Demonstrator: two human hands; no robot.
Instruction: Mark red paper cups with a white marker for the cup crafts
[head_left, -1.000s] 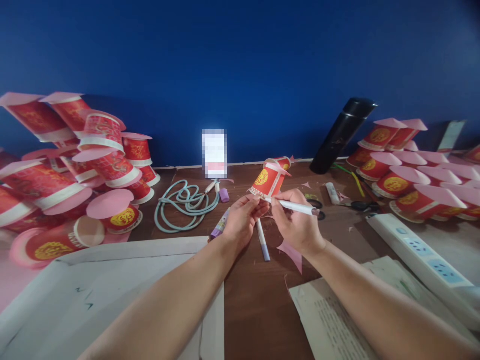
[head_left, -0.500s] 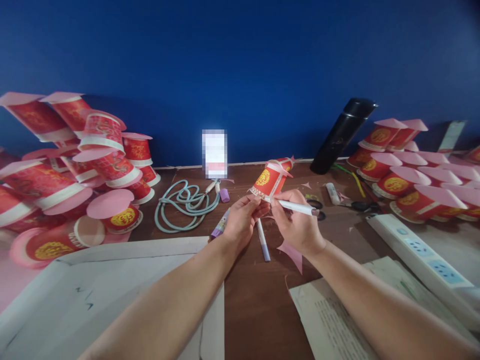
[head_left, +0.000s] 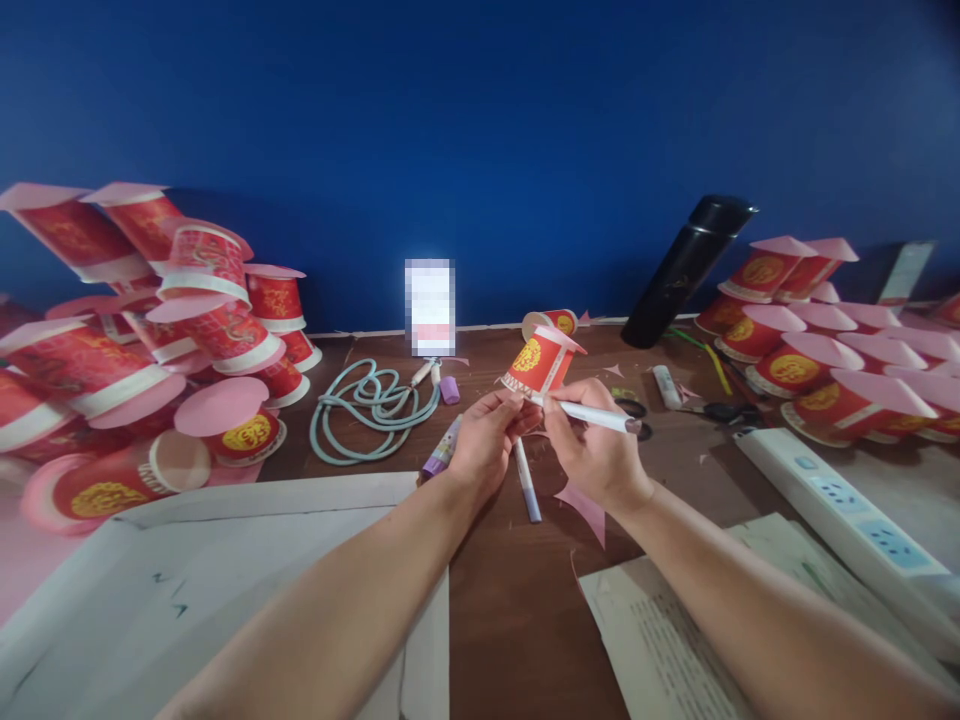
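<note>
A blue wall point(head_left: 480, 130) rises behind the black flask point(head_left: 686, 270), and a brown table point(head_left: 510, 620) spreads in front of it. A big white sheet point(head_left: 262, 570) covers the near part of the table, well to the flask's left. Past that sheet, far left of the flask, I see a heap of red cups point(head_left: 210, 330) with pink paper discs; a second cluster of cups point(head_left: 795, 370) crowds just to the flask's right. Nearer than the flask and rightward lies a white power strip point(head_left: 847, 500).

Left of the flask and closer to the person, the right hand point(head_left: 600, 450) grips a white pen point(head_left: 596, 414), fingers closed near its tip. Beside it, the left hand point(head_left: 484, 435) pinches the near rim of a tilted red cup point(head_left: 540, 365), left of the flask. The pen tip is at that rim; whether it touches, I can't tell. Below, also left of the flask, lies a second pen point(head_left: 527, 480).
</note>
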